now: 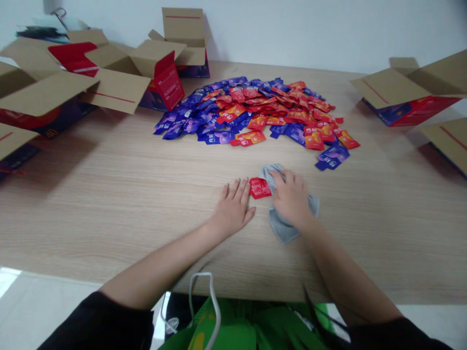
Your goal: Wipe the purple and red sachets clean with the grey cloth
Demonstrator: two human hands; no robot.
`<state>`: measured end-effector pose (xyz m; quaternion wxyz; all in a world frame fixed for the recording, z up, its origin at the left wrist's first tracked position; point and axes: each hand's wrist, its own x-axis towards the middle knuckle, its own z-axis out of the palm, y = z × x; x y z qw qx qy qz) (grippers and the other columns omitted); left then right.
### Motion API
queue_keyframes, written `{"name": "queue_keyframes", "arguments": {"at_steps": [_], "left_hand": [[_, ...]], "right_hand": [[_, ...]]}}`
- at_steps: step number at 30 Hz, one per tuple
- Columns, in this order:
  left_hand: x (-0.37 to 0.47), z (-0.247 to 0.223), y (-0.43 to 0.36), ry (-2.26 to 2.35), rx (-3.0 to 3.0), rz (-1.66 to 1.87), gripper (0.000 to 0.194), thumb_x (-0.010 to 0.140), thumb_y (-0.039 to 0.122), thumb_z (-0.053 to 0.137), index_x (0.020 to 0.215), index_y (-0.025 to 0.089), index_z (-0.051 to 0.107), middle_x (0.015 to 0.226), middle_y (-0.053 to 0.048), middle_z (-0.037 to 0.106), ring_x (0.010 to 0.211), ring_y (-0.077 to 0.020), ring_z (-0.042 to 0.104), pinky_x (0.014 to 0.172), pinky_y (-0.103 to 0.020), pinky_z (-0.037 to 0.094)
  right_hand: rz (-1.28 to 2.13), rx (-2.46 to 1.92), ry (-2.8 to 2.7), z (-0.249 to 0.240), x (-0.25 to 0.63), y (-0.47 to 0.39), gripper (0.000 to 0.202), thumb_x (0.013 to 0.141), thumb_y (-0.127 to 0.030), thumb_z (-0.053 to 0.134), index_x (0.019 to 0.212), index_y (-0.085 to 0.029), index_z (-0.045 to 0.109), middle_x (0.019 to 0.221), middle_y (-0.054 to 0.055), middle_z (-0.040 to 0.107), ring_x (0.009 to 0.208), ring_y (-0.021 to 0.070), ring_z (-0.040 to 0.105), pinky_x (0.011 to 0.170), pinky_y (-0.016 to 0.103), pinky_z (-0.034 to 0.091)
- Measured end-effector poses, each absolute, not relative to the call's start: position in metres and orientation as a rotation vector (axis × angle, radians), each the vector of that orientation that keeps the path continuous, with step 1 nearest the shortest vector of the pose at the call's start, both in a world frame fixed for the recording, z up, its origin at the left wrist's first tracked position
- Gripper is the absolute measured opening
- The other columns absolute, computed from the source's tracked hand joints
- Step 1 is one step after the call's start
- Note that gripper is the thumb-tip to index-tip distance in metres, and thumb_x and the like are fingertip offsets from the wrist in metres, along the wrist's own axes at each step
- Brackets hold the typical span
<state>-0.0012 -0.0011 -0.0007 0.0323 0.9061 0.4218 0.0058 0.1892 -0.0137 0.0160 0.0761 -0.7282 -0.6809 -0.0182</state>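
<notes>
**Plainly, one red sachet (260,188) lies between my left hand (231,206) and a grey cloth (285,227)**

Flat on the bench (138,194), that sachet shows me a face with pale print. My left hand rests palm down beside it, the fingers stretched out and slightly spread, the thumb held apart; my index fingertip is right at the sachet's left edge. My right hand (292,199) is closed over the grey cloth with its fingers bent around it, though I cannot tell how tightly they squeeze. One end of the cloth pokes out ahead of my fingers and meets the sachet's right side; the rest spreads out under my palm.

Beyond my hands lies a wide heap of blue and red-orange sachets (257,121), with a blue sachet (332,157) at its near right edge. Open cardboard boxes (170,80) stand to the left, their flaps folded out, and two more boxes (412,99) are on the right. Close to me, a white cable (216,306) loops up in front of something green (233,330).
</notes>
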Motion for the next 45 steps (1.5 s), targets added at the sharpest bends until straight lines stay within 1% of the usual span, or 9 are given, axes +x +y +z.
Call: {"name": "queue_keyframes", "arguments": {"at_steps": [5,11,16,22,29,35,37,42,45], "left_hand": [[-0.002,0.0,-0.001,1.29,2.781,0.023,0.069,0.099,0.045,0.037,0.154,0.005,0.025,0.162,-0.016,0.019,0.149,-0.0337,0.019,0.118,-0.054,0.022],[-0.001,0.0,-0.001,1.3,2.783,0.036,0.069,0.099,0.046,0.037,0.153,0.005,0.027,0.162,-0.017,0.022,0.149,-0.0328,0.02,0.118,-0.054,0.023],[-0.001,0.002,0.0,1.294,2.788,0.009,0.063,0.099,0.047,0.038,0.145,0.005,0.042,0.153,-0.02,0.04,0.145,-0.035,0.03,0.118,-0.054,0.023],[-0.002,0.001,0.001,1.263,2.804,-0.025,0.059,0.098,0.047,0.039,0.136,0.004,0.052,0.14,-0.021,0.055,0.138,-0.036,0.042,0.118,-0.055,0.021],[-0.002,0.0,-0.001,1.304,2.772,0.013,0.069,0.098,0.047,0.037,0.154,0.007,0.025,0.162,-0.015,0.021,0.149,-0.0318,0.021,0.118,-0.052,0.022],[-0.001,-0.001,-0.001,1.303,2.772,0.042,0.07,0.098,0.045,0.037,0.154,0.006,0.024,0.162,-0.015,0.02,0.149,-0.0324,0.02,0.118,-0.054,0.022],[-0.001,-0.002,-0.001,1.308,2.776,0.065,0.069,0.098,0.046,0.038,0.153,0.006,0.027,0.162,-0.016,0.023,0.149,-0.0327,0.021,0.118,-0.054,0.023],[-0.002,0.0,0.0,1.269,2.809,0.014,0.056,0.098,0.044,0.039,0.136,0.006,0.052,0.144,-0.022,0.052,0.139,-0.035,0.041,0.118,-0.055,0.021],[-0.002,0.001,0.0,1.274,2.804,0.012,0.059,0.098,0.046,0.038,0.138,0.004,0.05,0.146,-0.023,0.049,0.141,-0.0354,0.037,0.117,-0.054,0.022]], "right_hand": [[0.025,-2.257,-1.839,0.017,0.233,-0.003,0.051,0.085,-0.014,0.041,0.134,-0.014,0.055,0.117,0.019,0.052,0.106,0.0321,0.049,0.088,0.047,0.042],[0.034,-1.744,-1.788,0.017,0.204,-0.001,0.055,0.081,-0.009,0.04,0.132,-0.022,0.055,0.122,0.012,0.05,0.112,0.0272,0.047,0.098,0.046,0.041],[0.096,-1.538,-1.998,0.013,0.164,-0.013,0.048,0.085,-0.009,0.04,0.127,-0.023,0.061,0.127,0.009,0.051,0.114,0.024,0.046,0.101,0.04,0.04],[0.13,-1.677,-2.207,0.015,0.153,-0.009,0.048,0.088,-0.013,0.043,0.133,-0.023,0.058,0.129,0.011,0.053,0.113,0.0264,0.045,0.098,0.041,0.04],[-0.048,-2.228,-1.984,0.02,0.195,-0.01,0.047,0.085,-0.012,0.047,0.132,-0.014,0.056,0.121,0.019,0.053,0.106,0.0306,0.047,0.089,0.043,0.041],[-0.061,-2.09,-1.714,0.027,0.221,-0.003,0.048,0.086,-0.011,0.038,0.131,-0.015,0.054,0.117,0.016,0.051,0.107,0.0292,0.049,0.092,0.045,0.042],[-0.065,-1.907,-1.761,0.027,0.202,-0.004,0.051,0.086,-0.011,0.037,0.134,-0.017,0.051,0.122,0.015,0.05,0.112,0.0282,0.047,0.096,0.046,0.041],[0.066,-1.705,-2.228,0.016,0.15,-0.015,0.049,0.09,-0.015,0.041,0.138,-0.024,0.053,0.133,0.013,0.051,0.114,0.0282,0.045,0.098,0.045,0.039],[0.032,-1.811,-2.275,0.014,0.151,-0.019,0.05,0.091,-0.018,0.043,0.14,-0.025,0.051,0.137,0.013,0.051,0.115,0.0301,0.045,0.097,0.047,0.039]]}}
